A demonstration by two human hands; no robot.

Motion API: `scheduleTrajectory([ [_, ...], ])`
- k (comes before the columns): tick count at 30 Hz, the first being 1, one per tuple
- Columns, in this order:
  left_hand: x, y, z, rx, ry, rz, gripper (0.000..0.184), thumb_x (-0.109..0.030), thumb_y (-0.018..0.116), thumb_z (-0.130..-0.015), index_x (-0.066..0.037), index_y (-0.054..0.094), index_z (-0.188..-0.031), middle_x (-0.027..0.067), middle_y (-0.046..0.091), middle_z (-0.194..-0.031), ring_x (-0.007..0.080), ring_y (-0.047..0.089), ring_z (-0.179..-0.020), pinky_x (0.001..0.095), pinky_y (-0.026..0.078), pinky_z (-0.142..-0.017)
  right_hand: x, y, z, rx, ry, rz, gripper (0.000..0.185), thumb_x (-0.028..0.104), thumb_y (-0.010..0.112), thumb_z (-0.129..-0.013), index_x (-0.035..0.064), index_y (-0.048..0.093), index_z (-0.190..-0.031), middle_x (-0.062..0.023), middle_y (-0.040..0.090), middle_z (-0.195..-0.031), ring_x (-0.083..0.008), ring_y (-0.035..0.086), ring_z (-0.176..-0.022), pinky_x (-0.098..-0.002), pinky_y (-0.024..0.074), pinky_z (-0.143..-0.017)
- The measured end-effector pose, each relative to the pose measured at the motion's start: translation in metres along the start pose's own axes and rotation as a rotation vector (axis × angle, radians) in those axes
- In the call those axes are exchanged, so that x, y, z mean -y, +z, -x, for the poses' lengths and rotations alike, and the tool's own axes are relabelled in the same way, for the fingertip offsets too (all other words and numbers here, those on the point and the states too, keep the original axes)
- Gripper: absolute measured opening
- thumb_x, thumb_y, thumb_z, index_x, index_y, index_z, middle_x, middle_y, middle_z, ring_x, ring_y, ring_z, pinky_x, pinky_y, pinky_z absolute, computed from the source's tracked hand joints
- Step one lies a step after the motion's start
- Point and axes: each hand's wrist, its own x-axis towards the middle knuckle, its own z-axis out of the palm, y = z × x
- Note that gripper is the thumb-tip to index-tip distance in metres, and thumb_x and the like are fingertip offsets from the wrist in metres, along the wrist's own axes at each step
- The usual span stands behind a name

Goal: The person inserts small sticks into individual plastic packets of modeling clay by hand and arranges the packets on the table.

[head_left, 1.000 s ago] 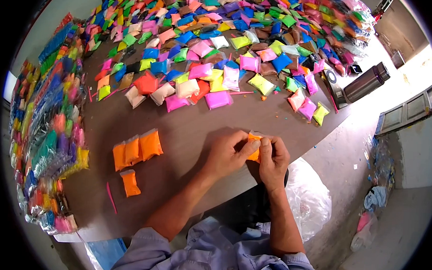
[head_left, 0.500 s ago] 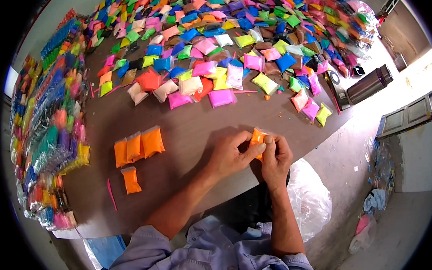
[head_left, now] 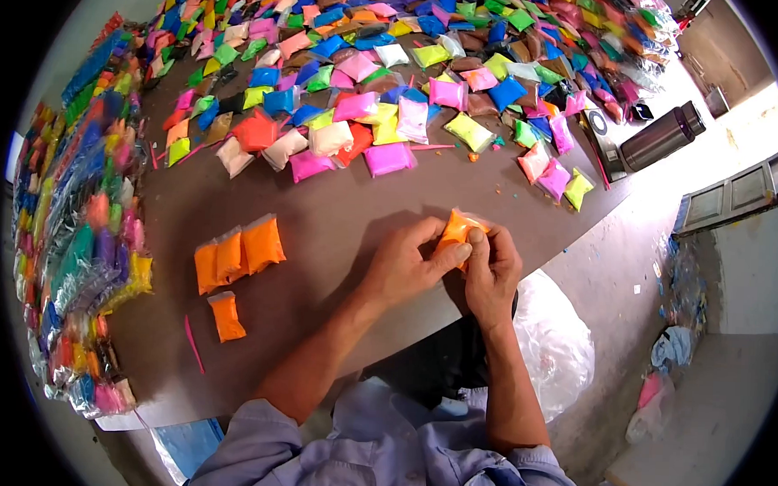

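Both my hands grip one small clear packet of orange clay (head_left: 460,226) above the table's front edge. My left hand (head_left: 410,263) pinches its left side, thumb across the front. On the packet's right side, my right hand (head_left: 493,277) presses with its thumb, its fingers curled behind. The packet's lower part is partly hidden by the thumbs. To the left, several orange packets (head_left: 239,253) lie overlapped in a row, with a single orange packet (head_left: 226,316) below them. A thin pink plastic stick (head_left: 194,345) lies near that single packet.
Many coloured packets (head_left: 361,66) cover the far part of the brown table (head_left: 322,206). Bagged packets (head_left: 89,232) are heaped along the left edge. A metal thermos (head_left: 662,139) lies at the right edge near a dark boxy device (head_left: 605,146). A white plastic bag (head_left: 552,351) sits below, at right.
The packet in my hands has tilted and shows more of its orange front. My hands stay closed on it. The whole view has shifted slightly.
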Motion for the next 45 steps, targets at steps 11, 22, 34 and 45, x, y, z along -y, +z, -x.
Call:
scheduleTrajectory([
  [11, 0.007, -0.007, -0.002, 0.019, -0.076, 0.017, 0.024, -0.012, 0.073, -0.102, 0.006, 0.069, -0.117, 0.0172, 0.080, -0.103, 0.0200, 0.078, -0.094, 0.0345, 0.060, -0.081, 0.007, 0.005, 0.000, -0.029, 0.018, -0.151, 0.030, 0.014, 0.058, -0.113, -0.0046, 0.064, -0.136, -0.0034, 0.071, -0.112, -0.0059, 0.064, -0.092, -0.0210, 0.0508, -0.082],
  [22, -0.001, -0.002, -0.002, 0.007, -0.095, 0.091, 0.027, -0.012, 0.075, -0.101, 0.005, 0.069, -0.121, 0.0161, 0.081, -0.110, 0.0188, 0.078, -0.099, 0.0344, 0.061, -0.085, 0.003, -0.004, -0.001, -0.058, 0.118, -0.216, 0.032, 0.012, 0.061, -0.112, -0.0014, 0.063, -0.140, -0.0036, 0.071, -0.113, -0.0045, 0.064, -0.086, -0.0195, 0.0511, -0.069],
  [34, 0.008, -0.001, -0.004, -0.049, -0.031, 0.108, 0.025, -0.013, 0.074, -0.104, 0.004, 0.068, -0.121, 0.0092, 0.079, -0.105, 0.0099, 0.072, -0.097, 0.0268, 0.057, -0.083, 0.002, -0.008, -0.001, -0.004, 0.144, -0.267, 0.038, 0.005, 0.067, -0.106, -0.0005, 0.060, -0.143, -0.0039, 0.071, -0.112, -0.0073, 0.067, -0.090, -0.0214, 0.0547, -0.074],
  [45, 0.013, -0.009, -0.005, -0.038, -0.082, 0.101, 0.024, -0.017, 0.072, -0.104, 0.003, 0.072, -0.116, 0.0101, 0.080, -0.100, 0.0137, 0.074, -0.091, 0.0307, 0.058, -0.081, -0.002, -0.004, -0.001, 0.012, 0.152, -0.277, 0.038, 0.010, 0.072, -0.105, -0.0014, 0.062, -0.139, -0.0038, 0.071, -0.114, -0.0075, 0.067, -0.092, -0.0212, 0.0564, -0.072],
])
